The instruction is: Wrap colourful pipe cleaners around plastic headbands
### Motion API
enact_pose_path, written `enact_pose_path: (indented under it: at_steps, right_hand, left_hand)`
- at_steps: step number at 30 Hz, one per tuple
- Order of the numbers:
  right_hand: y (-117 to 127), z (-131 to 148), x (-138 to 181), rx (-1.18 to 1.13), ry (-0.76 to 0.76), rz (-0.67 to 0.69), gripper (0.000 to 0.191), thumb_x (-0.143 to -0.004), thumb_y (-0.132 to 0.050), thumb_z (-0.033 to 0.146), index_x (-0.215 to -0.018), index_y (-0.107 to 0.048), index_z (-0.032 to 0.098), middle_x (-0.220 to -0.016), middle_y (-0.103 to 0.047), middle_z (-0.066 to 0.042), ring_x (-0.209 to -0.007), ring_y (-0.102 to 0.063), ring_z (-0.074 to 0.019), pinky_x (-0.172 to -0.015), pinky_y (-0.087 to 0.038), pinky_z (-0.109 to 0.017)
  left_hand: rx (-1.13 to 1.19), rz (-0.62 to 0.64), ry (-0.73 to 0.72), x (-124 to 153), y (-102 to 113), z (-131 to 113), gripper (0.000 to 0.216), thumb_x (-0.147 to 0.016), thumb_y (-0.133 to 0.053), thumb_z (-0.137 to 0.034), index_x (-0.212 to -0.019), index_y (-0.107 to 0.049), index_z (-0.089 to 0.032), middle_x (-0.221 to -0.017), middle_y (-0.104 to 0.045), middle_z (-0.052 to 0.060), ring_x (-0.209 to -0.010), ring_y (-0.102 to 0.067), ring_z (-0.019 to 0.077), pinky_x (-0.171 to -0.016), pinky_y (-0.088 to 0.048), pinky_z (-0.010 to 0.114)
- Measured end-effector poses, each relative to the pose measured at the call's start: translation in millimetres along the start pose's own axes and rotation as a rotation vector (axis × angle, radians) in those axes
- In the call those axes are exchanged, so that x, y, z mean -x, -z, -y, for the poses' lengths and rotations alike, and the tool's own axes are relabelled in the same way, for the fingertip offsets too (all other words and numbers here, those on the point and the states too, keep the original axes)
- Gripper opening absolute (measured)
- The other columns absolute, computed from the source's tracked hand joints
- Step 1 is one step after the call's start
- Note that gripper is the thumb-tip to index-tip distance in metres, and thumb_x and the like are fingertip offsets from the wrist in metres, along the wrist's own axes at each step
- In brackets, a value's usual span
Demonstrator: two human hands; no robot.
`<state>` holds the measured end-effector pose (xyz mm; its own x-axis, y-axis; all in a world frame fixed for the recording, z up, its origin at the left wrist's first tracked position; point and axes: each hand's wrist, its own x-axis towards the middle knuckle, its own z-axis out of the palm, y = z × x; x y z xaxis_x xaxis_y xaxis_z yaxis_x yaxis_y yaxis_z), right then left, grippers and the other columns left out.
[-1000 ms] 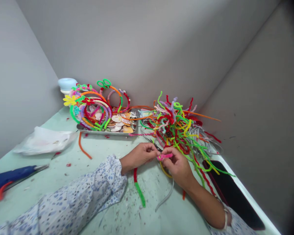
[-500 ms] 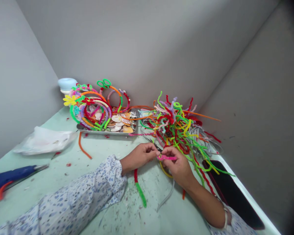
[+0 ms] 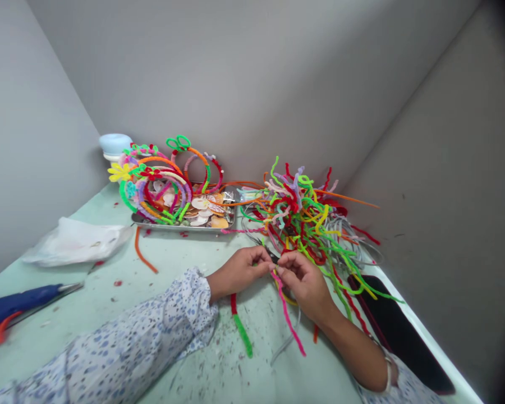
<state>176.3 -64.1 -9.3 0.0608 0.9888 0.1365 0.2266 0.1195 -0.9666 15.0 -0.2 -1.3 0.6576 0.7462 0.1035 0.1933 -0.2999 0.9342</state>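
Note:
A pink pipe cleaner (image 3: 287, 312) hangs down from between my fingertips, its loose end pointing toward me. My left hand (image 3: 244, 270) pinches its upper end with thumb and finger. Right beside it, my right hand (image 3: 306, 281) is closed in a pinch at the same spot, fingertips nearly touching the left ones. Behind the hands lies a dark tool (image 3: 271, 255), partly hidden. A yellow loop shows just under the pink strand. A red and green pipe cleaner (image 3: 241, 331) lies on the table below my left wrist.
A tangled heap of pipe cleaners (image 3: 303, 213) lies beyond my right hand. A metal tray (image 3: 185, 229) holds paper cut-outs and decorated headbands (image 3: 164, 196). On the left are a plastic bag (image 3: 82, 241) and a blue glue gun (image 3: 21, 306). A black phone-like slab (image 3: 408, 336) lies right.
The pink pipe cleaner, earlier gathered in my right fingers, now hangs free below them toward me. Both hands stay in nearly the same place.

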Motion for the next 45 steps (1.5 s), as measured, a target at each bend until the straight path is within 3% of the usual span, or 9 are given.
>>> enact_pose_path:
  at_steps: [8,22,45]
  right_hand:
    - [0.6,-0.4,0.6,-0.013,0.002,0.011,0.013,-0.08,-0.057,0.031,-0.084,-0.051,0.02,-0.064,-0.049,0.004,-0.054,-0.045,-0.0104,-0.05,-0.038,-0.021]
    - [0.6,0.9,-0.4,0.06,0.009,0.013,0.014,-0.077,-0.059,0.028,-0.086,-0.052,0.02,-0.067,-0.05,0.003,-0.056,-0.046,-0.0111,-0.052,-0.039,-0.022]
    - [-0.3,-1.4,-1.7,0.074,0.014,0.015,0.012,-0.078,-0.059,0.026,-0.086,-0.052,0.02,-0.069,-0.05,0.003,-0.058,-0.047,-0.0114,-0.053,-0.038,-0.023]
  left_hand:
    - [-0.144,-0.019,-0.067,2.6,0.1,-4.6,0.017,-0.083,-0.049,-0.03,-0.078,-0.057,-0.016,-0.072,-0.057,-0.001,-0.068,-0.049,0.0111,-0.063,-0.036,0.02]
    - [-0.058,-0.006,-0.046,5.1,0.1,-4.8,0.015,-0.08,-0.05,-0.029,-0.082,-0.057,-0.015,-0.075,-0.057,-0.001,-0.071,-0.048,0.0117,-0.065,-0.037,0.021]
    - [-0.283,-0.048,-0.123,6.7,-1.3,-4.9,0.013,-0.082,-0.048,-0.026,-0.086,-0.058,-0.017,-0.078,-0.063,0.0,-0.07,-0.053,0.0118,-0.064,-0.038,0.021]
